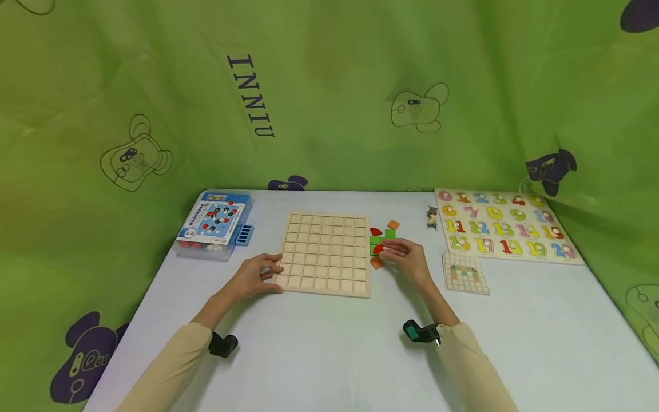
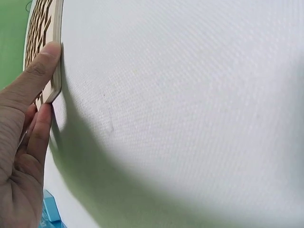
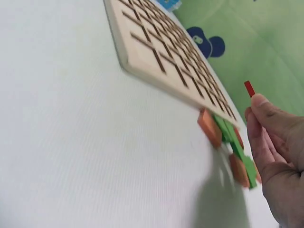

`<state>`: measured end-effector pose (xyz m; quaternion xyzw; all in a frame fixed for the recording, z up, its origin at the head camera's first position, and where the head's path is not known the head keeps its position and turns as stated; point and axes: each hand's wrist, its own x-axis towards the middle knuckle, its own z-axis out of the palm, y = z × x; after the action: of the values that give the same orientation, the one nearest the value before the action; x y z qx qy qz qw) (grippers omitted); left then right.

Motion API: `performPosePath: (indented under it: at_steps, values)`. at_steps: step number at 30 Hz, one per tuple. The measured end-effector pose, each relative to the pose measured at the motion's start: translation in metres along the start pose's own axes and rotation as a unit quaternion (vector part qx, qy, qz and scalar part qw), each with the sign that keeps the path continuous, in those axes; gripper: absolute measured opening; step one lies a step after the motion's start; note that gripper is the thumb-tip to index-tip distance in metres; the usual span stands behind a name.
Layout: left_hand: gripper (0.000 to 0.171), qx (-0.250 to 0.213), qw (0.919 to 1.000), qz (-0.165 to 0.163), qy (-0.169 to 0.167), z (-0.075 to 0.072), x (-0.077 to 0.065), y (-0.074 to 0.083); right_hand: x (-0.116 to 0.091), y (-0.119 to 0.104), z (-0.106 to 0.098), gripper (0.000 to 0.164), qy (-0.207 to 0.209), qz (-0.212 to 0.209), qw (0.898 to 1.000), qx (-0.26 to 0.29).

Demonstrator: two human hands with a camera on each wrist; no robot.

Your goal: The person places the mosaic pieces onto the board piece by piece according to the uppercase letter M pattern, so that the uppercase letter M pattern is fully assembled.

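Observation:
A pale wooden grid board [image 1: 325,252] lies on the white table between the hands. My left hand [image 1: 257,275] holds its near left corner; the left wrist view shows the thumb [image 2: 51,50] on the near edge and the fingers at the side. My right hand [image 1: 407,260] is raised just off the board's right edge, pinching a small red piece [image 3: 249,89] between thumb and fingertips. Below that hand are loose green pieces [image 1: 390,234], orange pieces [image 1: 393,224] and another red quarter-round piece [image 1: 376,232], partly overlapped by the hand in the head view.
A pattern card [image 1: 465,273] lies to the right, below a number puzzle board [image 1: 507,226]. A small figure [image 1: 432,218] is left of that puzzle. A boxed molecule set [image 1: 213,224] sits at the far left with a blue piece [image 1: 244,235] beside it. Green cloth surrounds the table.

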<state>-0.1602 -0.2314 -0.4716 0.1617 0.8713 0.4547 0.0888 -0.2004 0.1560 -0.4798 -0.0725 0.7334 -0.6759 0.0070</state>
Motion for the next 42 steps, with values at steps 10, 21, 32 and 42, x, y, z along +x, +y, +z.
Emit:
performPosePath:
  at_steps: [10, 21, 32, 42]
  values:
    - [0.040, -0.027, 0.9996, -0.004, 0.005, 0.003, -0.002, -0.004, 0.025, -0.002, 0.048, 0.029, -0.017, -0.057, 0.998, 0.015]
    - [0.041, -0.017, 0.9998, 0.004, 0.011, 0.000, -0.005, -0.001, 0.055, 0.002, 0.105, 0.031, -0.034, -0.021, 0.999, 0.002]
    - [0.040, -0.026, 0.9996, -0.006, 0.005, 0.006, -0.003, 0.001, 0.062, 0.014, 0.123, 0.028, -0.023, -0.053, 0.997, -0.054]
    - [0.040, -0.023, 0.9995, -0.017, 0.015, 0.005, -0.002, 0.000, 0.074, 0.010, 0.140, 0.026, -0.038, -0.106, 0.989, -0.100]
